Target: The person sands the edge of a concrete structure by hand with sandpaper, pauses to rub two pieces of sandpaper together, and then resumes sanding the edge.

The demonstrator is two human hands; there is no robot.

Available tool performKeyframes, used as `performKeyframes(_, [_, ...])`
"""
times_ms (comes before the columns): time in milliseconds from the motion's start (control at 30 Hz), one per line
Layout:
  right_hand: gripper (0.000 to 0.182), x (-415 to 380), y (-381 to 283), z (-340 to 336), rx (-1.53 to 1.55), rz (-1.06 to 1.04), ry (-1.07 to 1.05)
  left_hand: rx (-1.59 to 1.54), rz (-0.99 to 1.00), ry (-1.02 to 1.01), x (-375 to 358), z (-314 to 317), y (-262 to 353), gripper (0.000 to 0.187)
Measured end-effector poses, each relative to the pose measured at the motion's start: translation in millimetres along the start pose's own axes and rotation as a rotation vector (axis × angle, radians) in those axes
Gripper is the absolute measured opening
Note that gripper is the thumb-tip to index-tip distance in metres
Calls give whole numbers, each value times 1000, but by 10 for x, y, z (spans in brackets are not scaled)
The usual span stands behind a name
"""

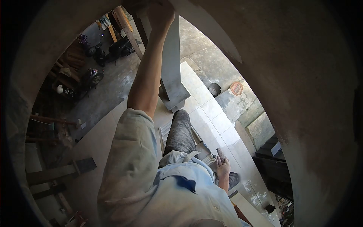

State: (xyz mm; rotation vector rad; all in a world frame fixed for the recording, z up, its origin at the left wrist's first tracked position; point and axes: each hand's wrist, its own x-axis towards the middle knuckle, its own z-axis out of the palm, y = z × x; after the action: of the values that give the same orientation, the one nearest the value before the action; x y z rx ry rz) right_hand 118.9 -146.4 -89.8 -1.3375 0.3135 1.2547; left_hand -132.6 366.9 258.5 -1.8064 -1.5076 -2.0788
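My left hand [160, 12]: up high, by the big dull surface [302, 83], too dark to tell its grip | My right hand [223, 167]: down low, small grey thing [220, 152] at its tips, can't tell if pinched

Two motorcycles parked on a grey concrete floor [90, 108]: one [119, 48] near an upright wooden post [127, 30], the other [89, 78] near a rounded white object [59, 89], to my eye a helmet. Alongside, in shade, a heap of timber [73, 58]. Opposite, past pale floor tiles [211, 109], weathered concrete paving [211, 58], with a black bucket [216, 93] by the tiles' edge and a round, terracotta-coloured disc [236, 88] near it. Lower right, a dark, boxy piece of furniture [272, 172]; below it, a small black object [270, 208], too small to identify.
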Motion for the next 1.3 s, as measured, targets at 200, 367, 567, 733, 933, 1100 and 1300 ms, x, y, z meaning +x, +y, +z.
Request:
performKeyframes(200, [30, 184, 42, -92, -6, -2, -75, 48, 0, -215, -453, -231, 391, 44])
performKeyframes(367, [34, 257, 24, -76, -60, -197, 146, 59, -61, -221, -5, -46, -32, 45])
performKeyframes(567, [22, 263, 116, -91, -666, -602, -23, -19, 107, -129, -405, -224, 417, 47])
performKeyframes(733, [26, 190, 152, 14, -969, -730, -177, 125, -338, -550, 239, -271, 178, 55])
performKeyframes(933, [27, 285, 209, -40, -930, -620, -146, -42, 7, -226, -435, -275, 452, 55])
performKeyframes(1100, [25, 385, 204, -168, -1068, -654, -124, 88, -375, -313, 71, -47, -29, 53])
performKeyframes(1300, [32, 506, 283, -111, -940, -578, -192, -35, -153, -229, -349, -225, 287, 54])
